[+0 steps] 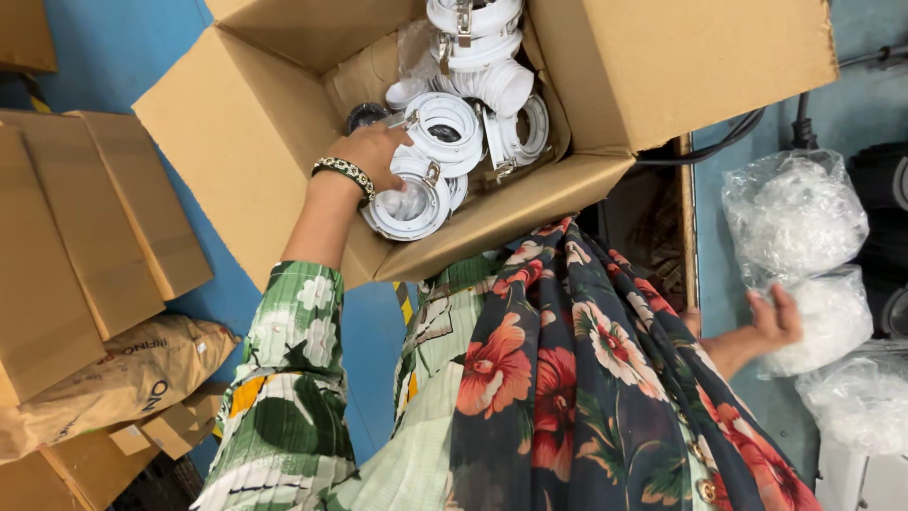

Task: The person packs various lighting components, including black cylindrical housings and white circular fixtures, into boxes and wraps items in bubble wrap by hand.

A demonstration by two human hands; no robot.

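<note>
while i am watching from the head camera, the left hand [374, 151] is reaching down into the open cardboard box [246, 142] at the upper middle of the frame, its fingers [402, 142] curling loosely over a white ring fitting [409, 203] with a clear centre and a small metal clip. that ring is lying flat, face up, just below and right of the fingertips, touching them; i am not able to tell whether they are actually gripping it. more white rings [478, 57] are piling up beyond it toward the top of the frame. the right hand [776, 317] is sitting well apart at the right edge, fingers spread and resting open against a clear plastic bag [794, 213] of pale material. the left hand is clearly the nearer one to the ring.
</note>
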